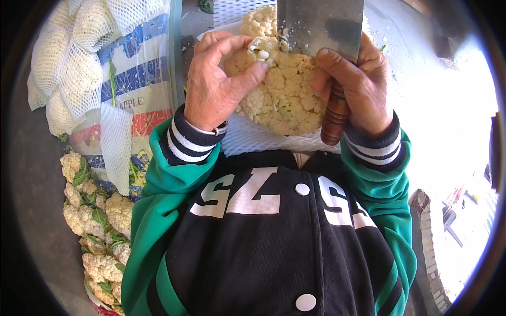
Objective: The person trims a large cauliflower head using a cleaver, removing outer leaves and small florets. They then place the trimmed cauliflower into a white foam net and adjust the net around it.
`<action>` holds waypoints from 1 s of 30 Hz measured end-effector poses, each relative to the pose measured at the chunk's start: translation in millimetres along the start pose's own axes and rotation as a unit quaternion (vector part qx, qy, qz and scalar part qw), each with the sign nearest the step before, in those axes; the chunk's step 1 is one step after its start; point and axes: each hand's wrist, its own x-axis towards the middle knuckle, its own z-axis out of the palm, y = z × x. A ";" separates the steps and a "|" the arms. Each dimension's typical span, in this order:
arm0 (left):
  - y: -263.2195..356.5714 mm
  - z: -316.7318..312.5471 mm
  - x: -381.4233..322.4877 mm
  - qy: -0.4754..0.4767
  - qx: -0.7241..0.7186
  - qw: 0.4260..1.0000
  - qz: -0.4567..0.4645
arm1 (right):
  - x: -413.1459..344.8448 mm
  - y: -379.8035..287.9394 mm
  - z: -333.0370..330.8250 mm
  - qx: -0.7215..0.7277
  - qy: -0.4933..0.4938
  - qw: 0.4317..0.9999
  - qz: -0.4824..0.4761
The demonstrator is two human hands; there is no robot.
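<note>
My right hand (361, 87) grips a cleaver by its turned wooden handle (334, 118), with the thumb against the base of the broad blade (316, 25). The blade's lower edge lies over a large cauliflower head (290, 98) in front of my chest. My left hand (221, 79) pinches a small cauliflower floret (263, 48) between thumb and index finger, right beside the blade's corner. Whether this floret is still joined to the head cannot be made out. Behind it shows more cauliflower (259, 23), partly hidden by the blade. Small white crumbs stick to the steel.
White foam netting (257, 136) lies under the cauliflower on a grey surface (395, 47). To the left are several net-wrapped cauliflowers (67, 59), a striped plastic sheet (138, 75) bearing writing, and a loose foam sleeve (116, 146). Several bare cauliflowers (101, 221) are heaped at lower left.
</note>
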 end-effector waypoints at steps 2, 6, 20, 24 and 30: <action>-0.9 0.6 0.0 -0.002 -0.013 1.000 -0.008 | 0.6 0.5 -0.6 -0.010 -0.001 1.000 0.006; -2.6 2.8 -0.5 0.003 -0.025 0.999 -0.022 | 3.4 -0.2 -3.5 -0.019 -0.036 0.999 -0.014; -3.0 4.6 1.0 -0.003 -0.040 0.999 -0.011 | 7.8 -1.1 -4.0 -0.046 -0.042 0.998 -0.025; -2.7 5.3 1.8 -0.007 -0.054 0.998 -0.014 | 9.4 -2.5 -4.5 -0.046 -0.049 0.998 -0.014; -2.3 4.1 2.7 -0.014 -0.065 0.998 -0.017 | 8.8 -4.6 -4.1 -0.060 -0.044 0.997 -0.010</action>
